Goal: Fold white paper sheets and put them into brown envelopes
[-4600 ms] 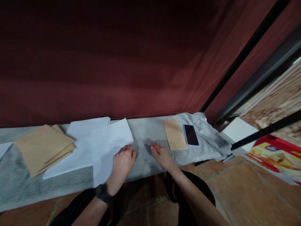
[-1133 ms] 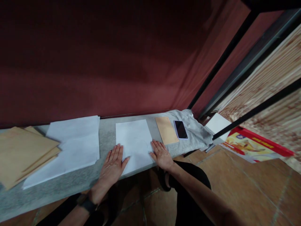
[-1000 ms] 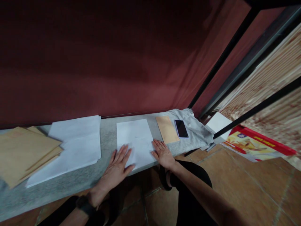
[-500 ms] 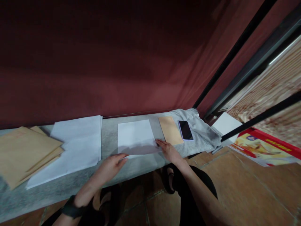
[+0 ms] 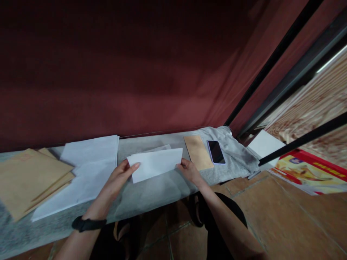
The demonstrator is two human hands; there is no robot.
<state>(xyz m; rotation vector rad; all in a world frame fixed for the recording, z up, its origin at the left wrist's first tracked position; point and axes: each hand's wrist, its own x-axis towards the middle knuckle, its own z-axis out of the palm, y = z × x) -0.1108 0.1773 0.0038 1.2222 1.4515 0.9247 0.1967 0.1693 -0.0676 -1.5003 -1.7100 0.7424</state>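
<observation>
A sheet of white paper (image 5: 157, 163), doubled over with a layer showing behind its top edge, is held just above the grey cloth. My left hand (image 5: 120, 175) pinches its left edge, thumb on the front. On the opposite side, my right hand (image 5: 189, 171) grips the right edge between thumb and fingers. Just right of that hand lies a brown envelope (image 5: 199, 152), flat on the cloth. Beside the envelope rests a phone (image 5: 216, 151) with a dark screen. Left of my left hand is a stack of white paper (image 5: 92, 166).
Several brown envelopes (image 5: 32, 178) overlap the paper stack on the far left. The grey cloth (image 5: 130, 209) covers a narrow bench against a dark red wall (image 5: 135, 72). Black metal bars (image 5: 273, 57) and a red-and-yellow box (image 5: 311, 171) stand on the right.
The sheet was lying spread out; its near edge has been lifted and folded away from me, making it a shorter strip. My left hand has moved up and left onto its edge.
</observation>
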